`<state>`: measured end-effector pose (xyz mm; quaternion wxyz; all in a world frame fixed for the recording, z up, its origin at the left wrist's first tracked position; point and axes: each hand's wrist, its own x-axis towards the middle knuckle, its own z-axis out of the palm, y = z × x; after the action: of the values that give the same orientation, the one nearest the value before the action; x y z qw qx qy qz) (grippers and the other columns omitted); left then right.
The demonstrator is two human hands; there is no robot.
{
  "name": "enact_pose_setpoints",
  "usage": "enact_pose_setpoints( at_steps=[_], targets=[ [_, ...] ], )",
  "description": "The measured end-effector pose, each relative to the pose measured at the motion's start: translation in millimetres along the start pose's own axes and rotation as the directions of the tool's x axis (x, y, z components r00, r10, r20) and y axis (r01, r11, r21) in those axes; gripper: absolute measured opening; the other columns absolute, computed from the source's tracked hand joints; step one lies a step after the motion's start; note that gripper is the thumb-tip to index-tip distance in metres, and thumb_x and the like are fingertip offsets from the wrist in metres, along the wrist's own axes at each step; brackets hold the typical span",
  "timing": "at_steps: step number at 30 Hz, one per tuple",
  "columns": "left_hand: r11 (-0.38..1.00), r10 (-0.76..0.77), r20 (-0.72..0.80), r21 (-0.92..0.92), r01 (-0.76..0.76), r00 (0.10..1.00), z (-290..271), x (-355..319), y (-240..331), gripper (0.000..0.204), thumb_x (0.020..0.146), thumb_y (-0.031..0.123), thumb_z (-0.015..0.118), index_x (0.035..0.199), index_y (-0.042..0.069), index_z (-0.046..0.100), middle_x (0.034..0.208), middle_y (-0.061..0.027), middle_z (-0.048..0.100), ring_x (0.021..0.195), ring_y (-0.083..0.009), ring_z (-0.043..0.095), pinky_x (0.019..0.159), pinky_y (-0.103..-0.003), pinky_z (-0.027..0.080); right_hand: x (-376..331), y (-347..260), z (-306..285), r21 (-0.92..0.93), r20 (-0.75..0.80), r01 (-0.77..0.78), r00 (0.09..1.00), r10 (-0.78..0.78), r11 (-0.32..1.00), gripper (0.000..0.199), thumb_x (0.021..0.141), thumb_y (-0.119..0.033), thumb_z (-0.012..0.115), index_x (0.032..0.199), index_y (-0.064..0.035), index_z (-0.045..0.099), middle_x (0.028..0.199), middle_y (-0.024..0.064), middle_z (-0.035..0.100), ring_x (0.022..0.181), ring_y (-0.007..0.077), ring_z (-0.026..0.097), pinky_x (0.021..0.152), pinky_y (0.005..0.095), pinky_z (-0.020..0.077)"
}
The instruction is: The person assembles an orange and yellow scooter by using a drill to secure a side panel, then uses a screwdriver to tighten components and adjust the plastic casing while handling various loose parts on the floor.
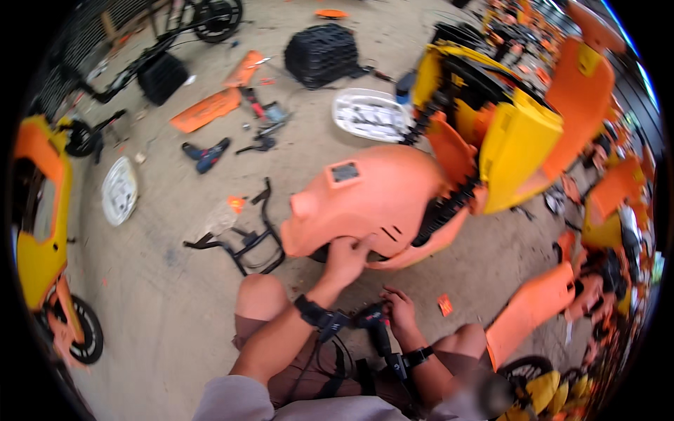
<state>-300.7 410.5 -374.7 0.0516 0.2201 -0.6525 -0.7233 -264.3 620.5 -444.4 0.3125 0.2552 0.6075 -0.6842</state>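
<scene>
My left hand [347, 261] grips the lower near edge of a large orange shell [372, 196], thumb on the outside and fingers tucked in at the opening. The shell sits on the floor [161, 259] just ahead of my knees, a little right of centre, its far right end against a yellow body panel [516, 151]. My right hand [401, 311] is nearer to me, fingers bent beside a black power drill [379, 333] — I can't tell whether they're actually gripping it.

Just left of the shell lies a black tubular frame [248, 240]; farther off on that side there's a blue-and-black drill [207, 154]. One white oval panel [372, 114] lies beyond the shell, another [120, 191] well to the left. A ribbed black basket [321, 55] sits farther back. A long orange panel [530, 312] is near me on the right — apart from the shell.
</scene>
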Motion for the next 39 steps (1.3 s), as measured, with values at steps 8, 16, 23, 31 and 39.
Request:
enact_pose_setpoints(
  at_steps=[8,16,23,31,39],
  targets=[
    [0.994,-0.105,-0.119,-0.036,0.102,0.987,13,-8,6,0.042,0.095,0.033,0.062,0.071,-0.001,0.062,0.055,-0.0016,0.055,0.045,-0.0086,0.049,0.041,-0.026,0.037,-34,-28,11,0.300,-0.018,0.002,1.000,0.003,0.954,0.044,0.091,-0.011,0.052,0.134,-0.0036,0.049,0.106,0.0066,0.065,0.060,0.0109,0.052,0.051,0.0248,0.0430],
    [0.270,-0.651,0.274,-0.789,0.553,0.708,-46,-125,47,0.024,0.099,0.023,0.054,0.111,0.003,0.060,0.099,-0.0083,0.067,0.080,-0.0181,0.063,0.061,-0.031,0.048,-151,38,-17,0.149,0.044,-0.319,0.948,0.316,0.936,0.034,0.098,-0.028,0.044,0.116,-0.0026,0.059,0.087,0.0078,0.063,0.058,0.0164,0.056,0.050,0.0311,0.0471],
    [0.269,-0.685,0.225,-0.806,0.527,0.693,-26,-192,69,0.017,0.096,0.018,0.057,0.101,0.003,0.060,0.087,-0.0102,0.066,0.065,-0.0163,0.061,0.055,-0.031,0.048,-282,-9,33,-0.033,-0.164,-0.606,0.788,0.594,0.795,0.026,0.097,-0.025,0.054,0.109,-0.0027,0.062,0.075,0.0033,0.059,0.068,0.0121,0.057,0.057,0.0261,0.0479],
    [0.066,-0.621,0.226,-0.939,0.337,0.751,-159,-332,307,0.015,0.094,0.018,0.059,0.089,0.004,0.062,0.080,-0.0094,0.066,0.066,-0.0195,0.059,0.062,-0.031,0.050,-376,-205,17,-0.496,0.162,-0.074,0.971,0.176,0.865,0.033,0.096,-0.015,0.046,0.123,0.0004,0.058,0.075,0.0155,0.068,0.049,0.0167,0.055,0.049,0.0289,0.0494],
    [0.494,-0.468,-0.623,-0.772,-0.399,0.626,-476,-449,495,0.015,0.095,0.022,0.051,0.089,0.009,0.054,0.076,-0.0029,0.056,0.063,-0.0138,0.050,0.058,-0.029,0.042,-504,-428,273,-0.291,0.348,0.395,0.892,-0.288,0.871,0.018,0.095,-0.019,0.049,0.088,-0.0034,0.056,0.067,0.0020,0.048,0.054,0.0087,0.045,0.049,0.0213,0.0361]
  ],
)
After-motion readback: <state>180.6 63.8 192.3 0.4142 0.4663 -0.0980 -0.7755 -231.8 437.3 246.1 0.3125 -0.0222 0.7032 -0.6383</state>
